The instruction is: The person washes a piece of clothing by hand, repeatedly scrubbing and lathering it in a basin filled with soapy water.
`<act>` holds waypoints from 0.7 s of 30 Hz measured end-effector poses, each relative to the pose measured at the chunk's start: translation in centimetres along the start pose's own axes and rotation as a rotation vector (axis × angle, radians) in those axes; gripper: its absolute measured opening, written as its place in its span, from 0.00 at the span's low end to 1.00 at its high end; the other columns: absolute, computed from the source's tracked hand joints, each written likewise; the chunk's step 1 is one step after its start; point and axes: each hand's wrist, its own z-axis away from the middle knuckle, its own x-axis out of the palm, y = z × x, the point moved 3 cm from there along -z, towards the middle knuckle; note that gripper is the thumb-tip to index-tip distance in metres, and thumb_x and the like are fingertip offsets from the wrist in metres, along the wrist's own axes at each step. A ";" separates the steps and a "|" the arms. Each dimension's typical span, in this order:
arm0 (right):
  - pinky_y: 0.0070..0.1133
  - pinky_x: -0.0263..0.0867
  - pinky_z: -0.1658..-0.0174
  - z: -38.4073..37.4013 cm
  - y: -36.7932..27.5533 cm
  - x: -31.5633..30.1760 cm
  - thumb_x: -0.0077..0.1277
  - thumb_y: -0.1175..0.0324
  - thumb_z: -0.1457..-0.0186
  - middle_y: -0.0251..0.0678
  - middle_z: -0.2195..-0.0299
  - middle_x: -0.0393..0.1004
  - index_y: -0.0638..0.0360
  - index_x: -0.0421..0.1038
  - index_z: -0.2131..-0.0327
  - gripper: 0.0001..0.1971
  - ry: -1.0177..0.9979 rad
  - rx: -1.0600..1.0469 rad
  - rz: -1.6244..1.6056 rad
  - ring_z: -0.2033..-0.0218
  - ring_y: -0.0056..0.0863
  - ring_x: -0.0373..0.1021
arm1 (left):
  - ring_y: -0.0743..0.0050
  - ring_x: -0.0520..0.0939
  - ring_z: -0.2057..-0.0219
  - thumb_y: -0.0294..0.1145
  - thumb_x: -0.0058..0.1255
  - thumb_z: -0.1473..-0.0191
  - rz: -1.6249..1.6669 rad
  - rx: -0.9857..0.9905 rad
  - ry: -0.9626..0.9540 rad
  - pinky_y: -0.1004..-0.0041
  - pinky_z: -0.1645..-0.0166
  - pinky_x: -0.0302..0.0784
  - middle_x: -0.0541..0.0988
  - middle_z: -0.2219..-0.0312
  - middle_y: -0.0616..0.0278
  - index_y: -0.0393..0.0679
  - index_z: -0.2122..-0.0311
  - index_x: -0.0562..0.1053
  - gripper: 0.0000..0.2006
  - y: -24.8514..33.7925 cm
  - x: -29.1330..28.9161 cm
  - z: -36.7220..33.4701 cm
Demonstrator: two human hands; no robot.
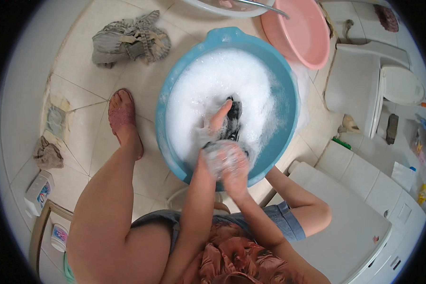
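Saw pale floor tiles (87, 85) around the blue basin (283, 130), taken here as the clock's centre. Judged those tiles liable to turn slippery — from suds slopped over the rim by hard rubbing, with foam (302, 94) showing outside at 3 o'clock. Found the blue basin heaped with white suds (194, 75), thinner toward 3 o'clock. Noted the pink basin (305, 38) at 1 o'clock, beside the pale basin (213, 9) at 12, with something pinkish (225, 4) inside the latter. Saw 1 striped bundle (128, 42) on the tiles at 10 o'clock. Located the dark cloth (235, 117) near centre, partly sunk in suds. Saw the left hand (217, 122) against that cloth, toward 7 o'clock — could not confirm a grip. Saw the right hand (229, 162) at 6 o'clock, foamy and blurred; could not tell spread from curled fingers.
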 end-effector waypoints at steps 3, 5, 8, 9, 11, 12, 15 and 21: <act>0.25 0.65 0.59 -0.6 0.4 0.3 0.52 0.67 0.52 0.47 0.69 0.73 0.70 0.70 0.66 0.14 0.092 0.158 0.375 0.67 0.31 0.70 | 0.69 0.77 0.71 0.42 0.48 0.47 -0.070 0.136 -0.039 0.72 0.65 0.75 0.76 0.68 0.55 0.36 0.55 0.68 0.21 -1.2 -0.3 0.9; 0.25 0.65 0.62 -4.5 3.6 -2.1 0.53 0.58 0.51 0.50 0.71 0.74 0.71 0.70 0.67 0.20 0.404 -0.139 0.766 0.70 0.39 0.69 | 0.70 0.77 0.66 0.39 0.45 0.45 -0.092 0.355 -0.001 0.73 0.62 0.74 0.75 0.64 0.55 0.37 0.54 0.68 0.18 -1.9 -0.2 1.1; 0.29 0.62 0.60 -9.8 7.6 -8.1 0.53 0.52 0.52 0.49 0.73 0.71 0.69 0.71 0.69 0.23 0.425 0.272 0.509 0.70 0.43 0.67 | 0.69 0.74 0.61 0.40 0.45 0.46 -0.206 0.301 0.049 0.73 0.61 0.70 0.74 0.62 0.57 0.35 0.53 0.67 0.20 -2.0 1.4 0.4; 0.29 0.62 0.60 -10.0 7.9 -8.0 0.53 0.52 0.52 0.49 0.73 0.71 0.69 0.71 0.69 0.23 0.409 0.271 0.501 0.70 0.43 0.67 | 0.67 0.74 0.61 0.40 0.45 0.46 -0.282 0.343 0.244 0.71 0.60 0.70 0.74 0.61 0.56 0.35 0.54 0.67 0.20 -1.4 1.1 0.8; 0.31 0.59 0.55 -10.6 8.3 -7.3 0.53 0.52 0.53 0.50 0.68 0.72 0.68 0.71 0.68 0.22 0.228 0.076 0.890 0.62 0.44 0.66 | 0.65 0.73 0.60 0.36 0.46 0.46 -0.370 0.623 0.321 0.71 0.57 0.69 0.73 0.60 0.55 0.37 0.52 0.67 0.19 1.0 -0.5 1.0; 0.33 0.57 0.51 -10.9 9.7 -7.6 0.53 0.54 0.54 0.52 0.61 0.69 0.66 0.71 0.66 0.21 0.192 0.233 0.873 0.54 0.45 0.62 | 0.64 0.73 0.59 0.32 0.47 0.47 -0.471 0.889 0.385 0.70 0.55 0.67 0.72 0.58 0.54 0.40 0.51 0.66 0.18 1.8 -1.0 1.3; 0.32 0.53 0.45 -9.2 16.4 -7.0 0.54 0.56 0.54 0.52 0.53 0.64 0.63 0.69 0.59 0.23 -0.082 -0.045 1.250 0.50 0.46 0.58 | 0.62 0.73 0.61 0.30 0.50 0.50 -0.655 0.902 0.609 0.69 0.54 0.66 0.72 0.60 0.51 0.35 0.53 0.66 0.19 0.8 -1.0 -0.6; 0.24 0.57 0.47 -10.1 13.1 -5.8 0.45 0.65 0.50 0.41 0.56 0.69 0.57 0.67 0.55 0.18 -0.575 0.471 1.560 0.50 0.35 0.63 | 0.45 0.69 0.52 0.38 0.43 0.47 -0.687 0.769 0.576 0.63 0.47 0.60 0.68 0.55 0.37 0.25 0.52 0.62 0.25 0.9 -0.8 1.8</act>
